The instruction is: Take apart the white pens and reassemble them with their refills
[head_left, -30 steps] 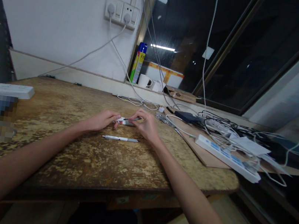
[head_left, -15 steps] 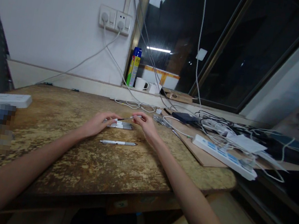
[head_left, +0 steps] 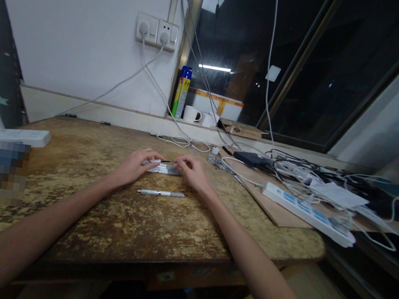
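Several pens [head_left: 166,170] are lined up toward the desk's [head_left: 104,235] back edge; one loose pen [head_left: 161,193] lies nearer the front edge. A pale barrel [head_left: 153,161] is pinched in the left hand's [head_left: 136,166] fingers, seemingly to steady its dark rod [head_left: 166,161]; the right hand's [head_left: 195,174] grip cannot be told.

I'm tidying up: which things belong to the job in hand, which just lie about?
Job:
- slim white-and-grey pens lined up
- thin dark rod between left hand and right hand
- separate white-and-grey pen, probably

Lying about:
- long white plastic power strip
- white handled mug
- yellow spray can
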Demonstrator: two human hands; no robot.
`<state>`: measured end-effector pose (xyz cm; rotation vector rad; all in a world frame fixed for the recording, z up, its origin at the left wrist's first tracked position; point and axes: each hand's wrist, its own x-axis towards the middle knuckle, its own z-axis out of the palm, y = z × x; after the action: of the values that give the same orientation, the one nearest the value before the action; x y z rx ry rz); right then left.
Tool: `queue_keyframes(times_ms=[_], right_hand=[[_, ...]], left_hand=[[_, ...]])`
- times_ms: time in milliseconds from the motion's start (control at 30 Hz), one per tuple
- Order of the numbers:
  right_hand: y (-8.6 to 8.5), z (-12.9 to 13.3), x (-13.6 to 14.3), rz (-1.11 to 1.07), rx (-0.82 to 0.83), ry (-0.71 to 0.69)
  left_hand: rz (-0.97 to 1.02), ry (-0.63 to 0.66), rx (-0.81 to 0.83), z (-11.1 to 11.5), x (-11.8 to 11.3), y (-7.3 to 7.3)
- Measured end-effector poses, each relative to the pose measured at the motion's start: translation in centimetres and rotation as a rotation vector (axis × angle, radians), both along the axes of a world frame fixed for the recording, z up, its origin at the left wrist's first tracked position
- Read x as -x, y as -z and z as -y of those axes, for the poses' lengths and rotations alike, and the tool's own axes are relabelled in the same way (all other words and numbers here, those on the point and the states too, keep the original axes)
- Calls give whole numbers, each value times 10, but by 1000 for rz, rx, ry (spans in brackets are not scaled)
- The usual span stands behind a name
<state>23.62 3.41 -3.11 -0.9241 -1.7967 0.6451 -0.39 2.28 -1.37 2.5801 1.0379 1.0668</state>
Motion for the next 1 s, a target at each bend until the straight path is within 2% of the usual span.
queue_keyframes(times_ms=[100,233,400,500,733,1000], right_hand=[[0,1,1,-16,70,-69],[-2,-1,0,-187,201,-169],[-4,-4,-6,-360,265,-149],[-4,-5,-9,-405,267,-109],[-2,-7,-11,-429,249,-91],[2,-14,-11,-353,121,-7]], left_hand=[[-4,20,-3,2,-2,-2],[9,26,-23,6,-5,-6],[142,-80,-7,5,1,-7],[157,-135,12,3,7,-5],[125,-177,7,-1,12,-1],[105,-208,-10,-7,14,6]])
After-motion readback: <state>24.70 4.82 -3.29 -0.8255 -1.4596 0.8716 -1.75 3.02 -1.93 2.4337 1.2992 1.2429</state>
